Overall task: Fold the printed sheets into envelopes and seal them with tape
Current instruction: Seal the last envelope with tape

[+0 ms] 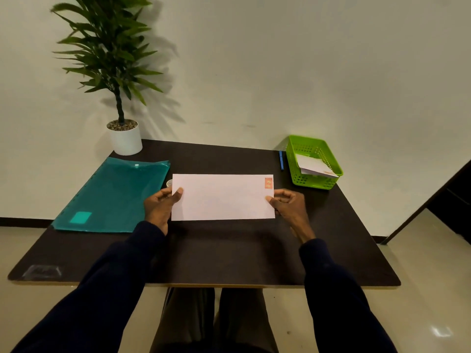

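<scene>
Folded envelope held over centre of table, looks lifted. Long axis runs L-R, stamp print at top-R corner, front face up toward cam. L hand pinches L edge, R hand pinches R edge. Step: fold prob. done, seal side hidden. Next needs tape roll, just behind L corner, or drop into green basket, far R.

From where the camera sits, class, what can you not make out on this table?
All in the head view:
- The envelope: its back faces away, so any tape is unseen.
- The stamp: print too small to read.
- A small round thing: mostly behind the envelope and the left hand.
- The papers in the basket: partly behind its wall, count unclear.
- The folder: contents blurred by its tinted cover.
</scene>
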